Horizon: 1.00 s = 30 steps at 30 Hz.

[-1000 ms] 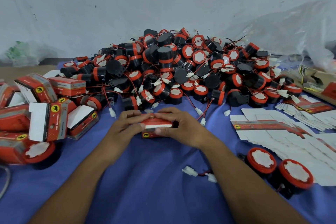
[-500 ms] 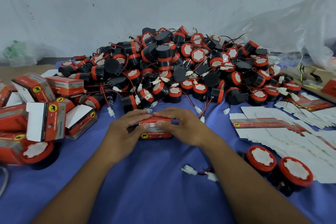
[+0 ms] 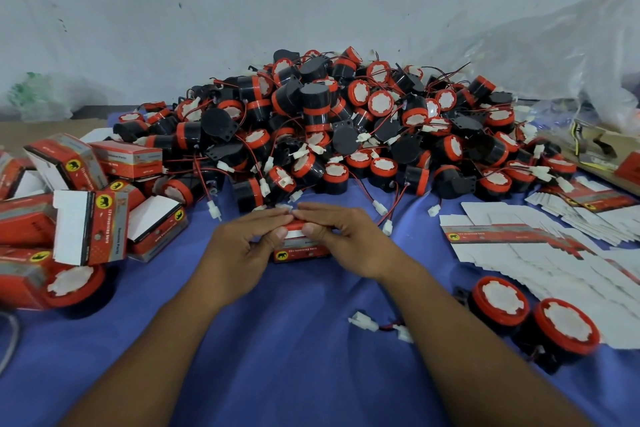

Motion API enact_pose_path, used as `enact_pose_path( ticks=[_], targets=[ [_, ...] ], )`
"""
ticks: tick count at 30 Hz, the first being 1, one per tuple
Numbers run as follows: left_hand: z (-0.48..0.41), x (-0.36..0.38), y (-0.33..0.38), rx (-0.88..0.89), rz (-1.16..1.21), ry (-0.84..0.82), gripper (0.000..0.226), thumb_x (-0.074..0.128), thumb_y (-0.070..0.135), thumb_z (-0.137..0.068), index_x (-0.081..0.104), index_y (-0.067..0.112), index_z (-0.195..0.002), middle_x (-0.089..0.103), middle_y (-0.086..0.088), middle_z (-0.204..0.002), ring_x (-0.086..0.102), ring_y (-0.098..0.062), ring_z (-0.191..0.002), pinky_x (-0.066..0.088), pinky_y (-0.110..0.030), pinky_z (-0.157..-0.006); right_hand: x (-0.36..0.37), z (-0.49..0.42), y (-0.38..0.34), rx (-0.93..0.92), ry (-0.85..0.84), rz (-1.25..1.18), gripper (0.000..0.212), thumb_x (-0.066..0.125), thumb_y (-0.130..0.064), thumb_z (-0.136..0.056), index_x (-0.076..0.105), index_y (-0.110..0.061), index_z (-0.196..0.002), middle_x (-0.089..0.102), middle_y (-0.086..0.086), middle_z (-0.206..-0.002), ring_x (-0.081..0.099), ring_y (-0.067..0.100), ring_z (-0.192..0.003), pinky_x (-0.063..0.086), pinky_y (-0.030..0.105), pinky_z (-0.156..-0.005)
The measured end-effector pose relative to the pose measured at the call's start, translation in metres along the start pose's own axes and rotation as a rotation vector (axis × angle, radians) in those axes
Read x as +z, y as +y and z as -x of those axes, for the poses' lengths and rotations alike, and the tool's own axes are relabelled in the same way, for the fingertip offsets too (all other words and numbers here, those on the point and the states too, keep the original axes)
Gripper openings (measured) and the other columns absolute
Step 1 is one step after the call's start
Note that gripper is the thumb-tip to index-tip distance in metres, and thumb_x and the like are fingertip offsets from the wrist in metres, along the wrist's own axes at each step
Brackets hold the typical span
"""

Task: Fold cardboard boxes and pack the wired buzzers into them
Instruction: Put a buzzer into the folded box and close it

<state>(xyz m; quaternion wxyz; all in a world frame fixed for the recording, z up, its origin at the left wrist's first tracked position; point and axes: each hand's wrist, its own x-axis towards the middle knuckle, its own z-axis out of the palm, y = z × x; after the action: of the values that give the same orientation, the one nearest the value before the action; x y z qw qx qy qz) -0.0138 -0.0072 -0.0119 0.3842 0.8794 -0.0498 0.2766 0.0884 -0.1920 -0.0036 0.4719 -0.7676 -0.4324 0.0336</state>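
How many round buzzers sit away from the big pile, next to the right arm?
2: the first buzzer beside the right forearm, the second buzzer just right of it. Others may hide under the flat cards.

L hand (image 3: 247, 246), R hand (image 3: 349, 243): 2. Held box (image 3: 301, 252): 1. Front-right buzzers (image 3: 500, 302): 2. Buzzer pile (image 3: 329, 121): uncountable.

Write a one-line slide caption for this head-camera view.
Packing bench: left hand and right hand grip a red box before a heap of wired buzzers; folded boxes left, flat blanks right.
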Motion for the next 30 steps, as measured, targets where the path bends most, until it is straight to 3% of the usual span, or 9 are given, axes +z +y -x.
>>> enact_pose_path(
  ticks=[3,6,9,12,16,19,24,27,30],
  targets=[
    [0.0008,-0.0027,0.0043,0.049,-0.102,-0.031,0.029,0.065,0.01,-0.093,0.069,0.01,-0.121,0.06,0.012,-0.127,0.053,-0.001,-0.123,0.037,-0.008,-0.103,-0.0014,0.0002,0.0001,0.043,-0.064,-0.019,0.035,0.059,-0.02,-0.1,0.063,-0.014,-0.134,0.051,0.002,-0.149,0.044,0.011,-0.139,0.04,0.034,-0.114],
    [0.0011,-0.0026,0.0073,0.156,-0.244,-0.069,0.031,0.068,0.004,-0.09,0.068,0.004,-0.121,0.064,-0.005,-0.128,0.054,-0.017,-0.125,0.04,-0.028,-0.108,-0.0024,0.0,-0.0007,0.023,-0.087,0.012,0.034,0.058,-0.021,-0.101,0.063,-0.015,-0.134,0.05,0.002,-0.15,0.042,0.007,-0.138,0.038,0.027,-0.114],
    [-0.0004,-0.0027,0.0085,0.174,-0.294,-0.093,0.033,0.069,0.001,-0.09,0.067,0.001,-0.122,0.064,-0.009,-0.129,0.052,-0.022,-0.128,0.041,-0.039,-0.109,-0.0007,0.001,0.0006,-0.098,-0.029,0.117,0.035,0.06,-0.018,-0.1,0.063,-0.01,-0.133,0.054,0.008,-0.146,0.046,0.014,-0.138,0.039,0.027,-0.114],
    [-0.0008,-0.0025,0.0067,0.171,-0.247,-0.052,0.033,0.072,0.003,-0.087,0.068,0.002,-0.12,0.066,-0.004,-0.124,0.06,-0.02,-0.121,0.045,-0.028,-0.106,0.0013,0.0018,0.0032,-0.169,0.057,0.162,0.034,0.062,-0.014,-0.098,0.064,-0.004,-0.13,0.06,0.01,-0.138,0.054,0.019,-0.132,0.046,0.035,-0.109],
    [-0.0014,-0.0011,0.0043,0.002,-0.106,0.022,0.034,0.066,0.022,-0.093,0.066,0.022,-0.127,0.055,0.034,-0.122,0.054,0.009,-0.112,0.04,-0.003,-0.093,0.0024,0.0007,0.0046,-0.167,0.09,0.162,0.032,0.061,-0.013,-0.099,0.065,-0.004,-0.129,0.063,0.009,-0.135,0.057,0.02,-0.129,0.049,0.038,-0.105],
    [-0.0013,0.0013,-0.0003,0.026,-0.12,0.019,0.023,0.065,0.021,-0.093,0.072,0.017,-0.115,0.062,0.023,-0.119,0.054,0.007,-0.111,0.041,-0.005,-0.095,0.0012,-0.0008,0.0035,-0.094,0.002,0.114,0.032,0.058,-0.012,-0.1,0.064,-0.006,-0.132,0.057,0.008,-0.143,0.05,0.017,-0.135,0.043,0.035,-0.111],
    [0.0002,-0.0002,0.002,0.167,-0.223,-0.065,0.018,0.063,0.014,-0.092,0.072,0.005,-0.105,0.067,-0.002,-0.122,0.057,-0.011,-0.118,0.037,-0.006,-0.102,-0.0052,0.0,-0.0021,0.009,-0.107,0.024,0.035,0.061,-0.024,-0.1,0.064,-0.019,-0.134,0.04,-0.003,-0.157,0.038,0.006,-0.142,0.039,0.031,-0.114],
    [0.0005,-0.0029,0.0046,0.159,-0.181,-0.091,0.019,0.062,0.018,-0.092,0.071,0.006,-0.104,0.064,0.004,-0.124,0.054,-0.008,-0.122,0.04,-0.012,-0.103,-0.0048,0.0011,-0.0036,0.001,-0.068,0.024,0.036,0.065,-0.024,-0.096,0.066,-0.016,-0.131,0.043,0.0,-0.155,0.041,0.008,-0.14,0.041,0.032,-0.113],
    [0.001,-0.0046,0.0037,0.128,-0.14,-0.109,0.025,0.065,0.013,-0.093,0.069,0.007,-0.118,0.059,0.008,-0.131,0.047,-0.004,-0.129,0.037,-0.014,-0.108,-0.0013,0.0027,-0.0024,-0.036,-0.002,0.077,0.034,0.065,-0.017,-0.097,0.066,-0.009,-0.13,0.053,0.007,-0.147,0.048,0.016,-0.137,0.042,0.035,-0.111]
  ],
)
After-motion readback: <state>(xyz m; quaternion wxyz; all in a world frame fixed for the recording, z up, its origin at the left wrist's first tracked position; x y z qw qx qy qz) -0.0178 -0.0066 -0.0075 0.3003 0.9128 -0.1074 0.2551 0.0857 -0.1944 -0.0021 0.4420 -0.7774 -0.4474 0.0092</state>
